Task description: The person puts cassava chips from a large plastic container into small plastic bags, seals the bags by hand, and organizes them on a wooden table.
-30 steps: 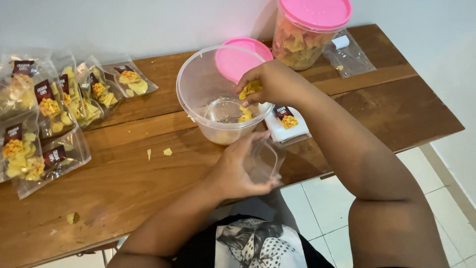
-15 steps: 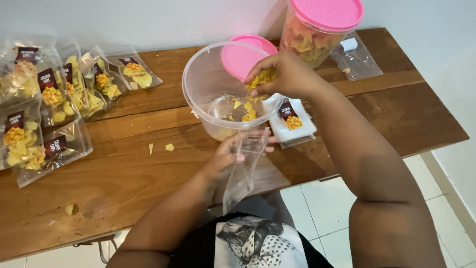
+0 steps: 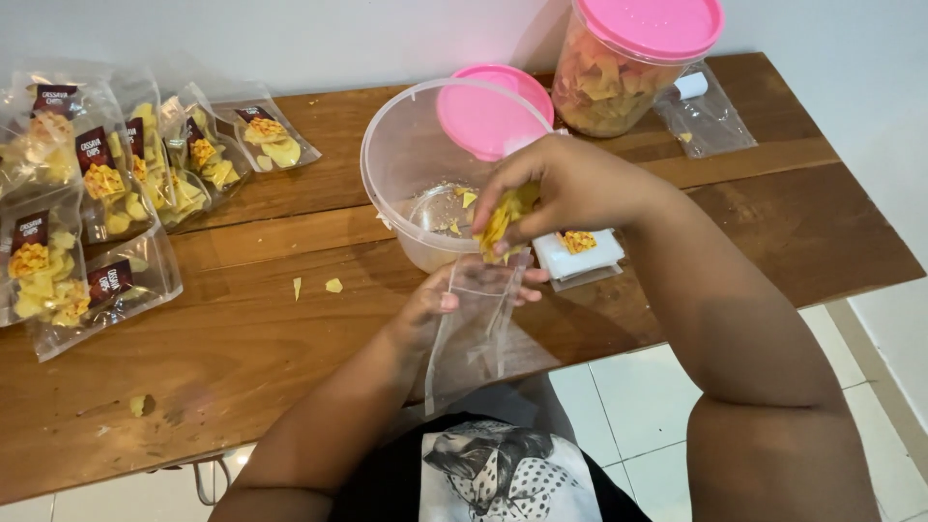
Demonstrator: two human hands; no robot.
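Observation:
My left hand (image 3: pixel 440 302) holds a clear empty plastic bag (image 3: pixel 474 333) open by its mouth, hanging over the wooden table's (image 3: pixel 242 358) front edge. My right hand (image 3: pixel 565 188) pinches a bunch of yellow chips (image 3: pixel 503 220) just above the bag's mouth. Behind both hands stands a clear plastic tub (image 3: pixel 416 155) with a few chips left in its bottom. A pink lid (image 3: pixel 488 108) leans at the tub's back rim.
Several filled chip packets (image 3: pixel 106 208) with dark labels lie at the table's left. A tall pink-lidded jar of chips (image 3: pixel 628 63) stands at the back right beside empty bags (image 3: pixel 706 116). A stack of label cards (image 3: pixel 580 256) sits under my right wrist. Crumbs (image 3: pixel 333 285) dot the wood.
My right hand lifted out of the tub with chips and came down to the bag's mouth. My left hand unfolded the bag, which now hangs open below the table edge.

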